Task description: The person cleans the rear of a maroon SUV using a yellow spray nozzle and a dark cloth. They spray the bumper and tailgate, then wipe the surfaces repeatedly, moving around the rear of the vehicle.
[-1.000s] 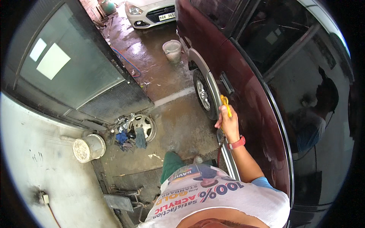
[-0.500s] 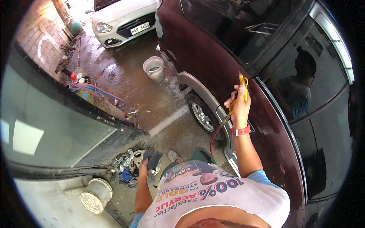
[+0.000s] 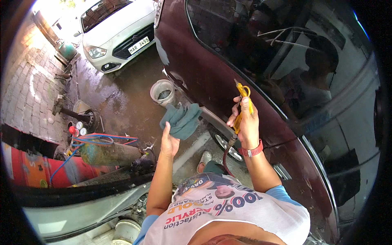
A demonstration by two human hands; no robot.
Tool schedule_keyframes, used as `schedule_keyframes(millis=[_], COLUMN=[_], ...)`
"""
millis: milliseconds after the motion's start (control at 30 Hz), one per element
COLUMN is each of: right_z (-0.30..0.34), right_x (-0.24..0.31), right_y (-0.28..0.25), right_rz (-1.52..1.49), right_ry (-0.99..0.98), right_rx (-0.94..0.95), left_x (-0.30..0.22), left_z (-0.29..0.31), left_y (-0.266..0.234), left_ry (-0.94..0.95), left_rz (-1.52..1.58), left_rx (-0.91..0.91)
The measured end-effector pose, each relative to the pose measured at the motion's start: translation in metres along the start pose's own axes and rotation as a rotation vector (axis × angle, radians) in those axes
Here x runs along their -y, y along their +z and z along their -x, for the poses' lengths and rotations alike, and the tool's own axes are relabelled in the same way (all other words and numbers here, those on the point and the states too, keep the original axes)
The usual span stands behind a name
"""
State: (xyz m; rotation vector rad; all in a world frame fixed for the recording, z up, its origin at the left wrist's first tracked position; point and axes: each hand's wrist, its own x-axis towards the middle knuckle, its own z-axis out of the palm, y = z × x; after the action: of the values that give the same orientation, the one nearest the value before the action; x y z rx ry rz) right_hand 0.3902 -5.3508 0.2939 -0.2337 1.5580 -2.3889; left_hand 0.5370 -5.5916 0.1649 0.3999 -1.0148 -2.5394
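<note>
Clearly, both hands are occupied in the head view. The left hand [image 3: 170, 145] grasps the cloth [image 3: 182, 121] at its near side, thumb showing, other fingers mostly hidden beneath; the folds hang above the floor [image 3: 118, 108], between the bucket [image 3: 173, 98] and the red car [image 3: 208, 63]. The right hand [image 3: 248, 125] is wrapped round the yellow air gun [image 3: 240, 88], which stands out against the body panel near the lower edge of the window [image 3: 263, 61]. Whether its trigger is squeezed cannot be told.

To handle the pair well, I would fold the cloth into a flat pad with one clean face outward, so that no loose corner trails toward the floor. The nozzle is best angled along the panel, away from the face, and the hose [image 3: 225, 157] kept slack and off the paint.

Compared with half a second ago, the left hand is higher and farther forward: the cloth, bunched near the wheel rim then, now spreads just beside the bucket. The right hand's hold looks the same. The view has swung too, bringing the gas cylinder [image 3: 102, 154] and more of the white car [image 3: 122, 26] into sight.
</note>
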Motion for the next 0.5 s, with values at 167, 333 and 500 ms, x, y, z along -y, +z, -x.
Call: schedule_keyframes(millis=[167,333,500], right_z=[-0.044,-0.050,-0.054], right_x=[-0.010,0.004,0.006], right_y=[0.024,0.047,0.069], right_rz=[0.023,0.045,0.060], right_ry=[0.031,0.043,0.041], right_rx=[0.070,0.106,0.044], left_x=[-0.023,-0.039,-0.024], left_z=[-0.076,-0.153,-0.217], left_y=[0.049,0.095,0.111], left_ry=[0.207,0.516,0.861], left_rz=[-0.148,-1.181,-1.897], left_rx=[0.213,0.216,0.606])
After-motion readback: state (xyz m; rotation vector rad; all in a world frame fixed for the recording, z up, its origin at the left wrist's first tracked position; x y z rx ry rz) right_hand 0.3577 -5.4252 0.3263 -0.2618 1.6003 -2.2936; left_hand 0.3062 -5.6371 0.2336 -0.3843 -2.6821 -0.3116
